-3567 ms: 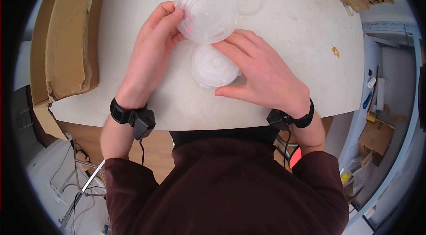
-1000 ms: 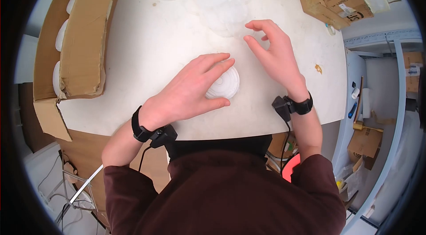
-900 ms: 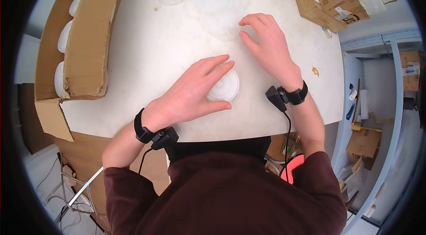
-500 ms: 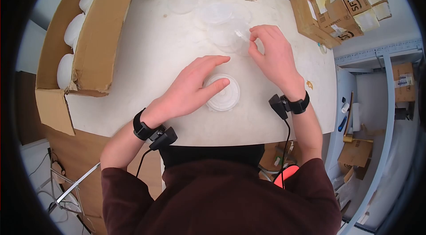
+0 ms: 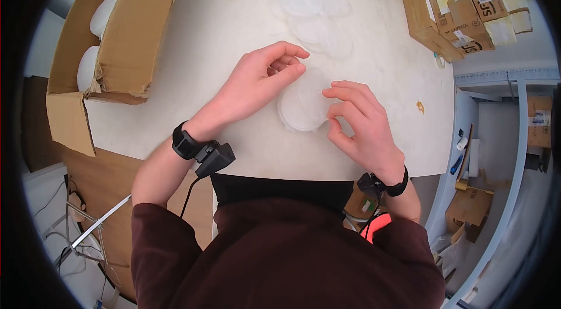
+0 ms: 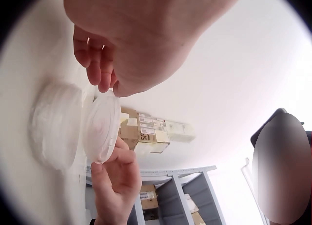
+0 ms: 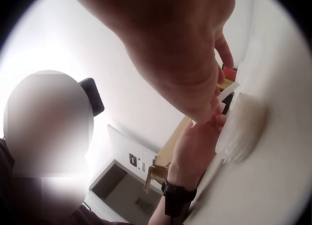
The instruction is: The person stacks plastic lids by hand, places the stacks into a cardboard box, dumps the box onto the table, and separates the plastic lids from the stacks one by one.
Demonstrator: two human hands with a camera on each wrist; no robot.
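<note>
A clear round plastic lid point(image 6: 102, 130) stands tilted close over a stack of similar lids point(image 6: 56, 127) in the left wrist view. My right hand point(image 5: 365, 128) pinches its near edge between thumb and fingers. At its opposite edge, the thumb and fingertips of my left hand point(image 5: 260, 84) pinch the rim. In the head view the lid point(image 5: 312, 86) is blurred and overlaps the stack below. From the right wrist, the stack point(image 7: 241, 130) shows side-on, with my right hand hiding most of the raised lid.
Loose clear lids point(image 5: 318, 25) lie spread over the table's point(image 5: 234, 145) far half. A long cardboard box point(image 5: 137, 28) at the left holds several white rounded objects point(image 5: 87, 69). Cardboard cartons point(image 5: 456, 14) stand at the back right, with blue-grey shelving point(image 5: 514, 134) beyond the table's right edge.
My right hand has picked a lid from the loose ones and brought it back toward me over the stack. My left hand has moved from beside the stack to that lid's far rim.
</note>
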